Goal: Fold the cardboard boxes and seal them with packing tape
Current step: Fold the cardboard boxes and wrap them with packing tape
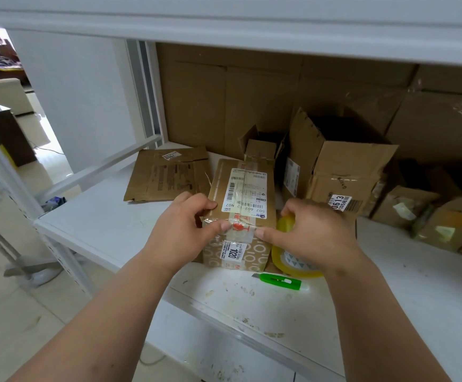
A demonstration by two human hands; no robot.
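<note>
A parcel packing corner: a white metal shelf rack (108,227) carries labelled cardboard boxes (342,172), with flattened cartons (224,100) stacked behind them.

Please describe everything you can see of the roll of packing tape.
The roll of packing tape is clear with a yellowish tint, wound on a core with a printed pattern. It stands on edge on the white shelf, against the right side of the small box. The right hand grips it from above and hides its middle.
</note>
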